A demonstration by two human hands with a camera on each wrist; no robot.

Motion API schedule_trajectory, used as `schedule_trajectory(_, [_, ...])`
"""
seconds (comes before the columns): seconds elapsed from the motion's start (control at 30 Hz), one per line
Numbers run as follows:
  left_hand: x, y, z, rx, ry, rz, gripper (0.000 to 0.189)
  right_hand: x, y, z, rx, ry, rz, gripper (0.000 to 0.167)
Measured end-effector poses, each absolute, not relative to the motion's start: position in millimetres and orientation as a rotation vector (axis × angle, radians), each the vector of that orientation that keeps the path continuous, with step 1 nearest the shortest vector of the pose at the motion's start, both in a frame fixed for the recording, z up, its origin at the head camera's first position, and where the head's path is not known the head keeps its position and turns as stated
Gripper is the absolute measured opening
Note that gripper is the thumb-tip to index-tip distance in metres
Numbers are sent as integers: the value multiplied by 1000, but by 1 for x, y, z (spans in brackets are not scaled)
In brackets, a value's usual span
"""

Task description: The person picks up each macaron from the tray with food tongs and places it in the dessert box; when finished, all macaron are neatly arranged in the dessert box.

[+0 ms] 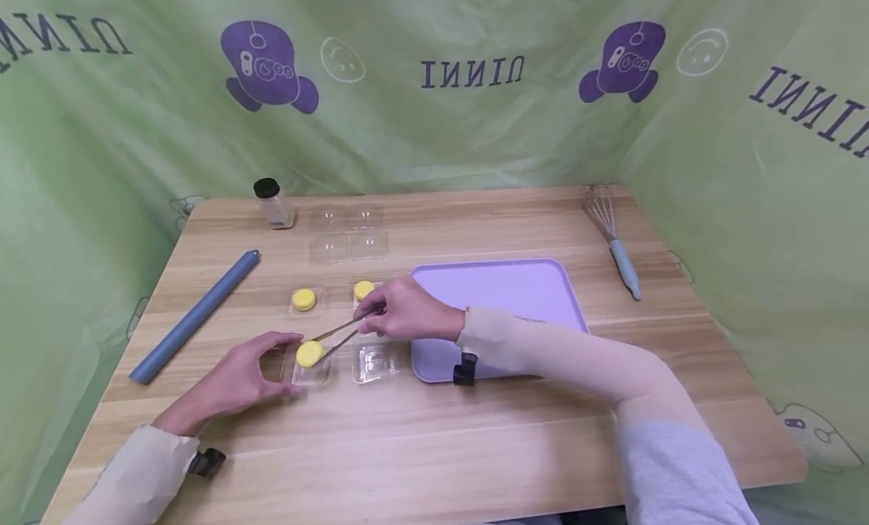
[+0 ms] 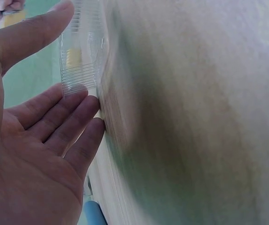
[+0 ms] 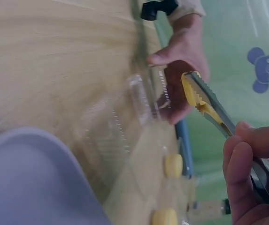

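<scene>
In the head view my right hand (image 1: 406, 310) grips metal tongs (image 1: 346, 325). A yellow macaron (image 1: 310, 354) sits between the tong tips, over a small clear plastic container (image 1: 315, 378). The right wrist view shows the serrated tips of the tongs (image 3: 209, 96) around the macaron (image 3: 188, 89). My left hand (image 1: 234, 378) is at the left side of that container, thumb toward its near edge and fingers toward its far edge. In the left wrist view the fingers of my left hand (image 2: 49, 126) are fairly straight, fingertips right at the ridged plastic wall (image 2: 80, 72).
Two more macarons (image 1: 303, 299) sit in clear containers farther back. Right of my left hand is another clear container (image 1: 375, 363), beside a purple tray (image 1: 495, 283). Clear plastic pieces (image 1: 349, 246), a black-lidded jar (image 1: 274, 206), a blue stick (image 1: 197, 314) and a whisk (image 1: 614, 242) lie around.
</scene>
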State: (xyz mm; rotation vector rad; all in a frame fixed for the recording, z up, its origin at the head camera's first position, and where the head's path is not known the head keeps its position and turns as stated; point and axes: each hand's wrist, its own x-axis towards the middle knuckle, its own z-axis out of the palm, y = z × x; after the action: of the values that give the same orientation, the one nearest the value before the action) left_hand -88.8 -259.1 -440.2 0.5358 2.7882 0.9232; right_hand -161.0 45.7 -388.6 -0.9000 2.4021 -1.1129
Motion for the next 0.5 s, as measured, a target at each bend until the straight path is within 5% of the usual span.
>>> schedule_trajectory(0.5, [-88, -261, -440, 568, 2787, 916, 84, -157, 28, -409, -1020, 2528, -857, 15])
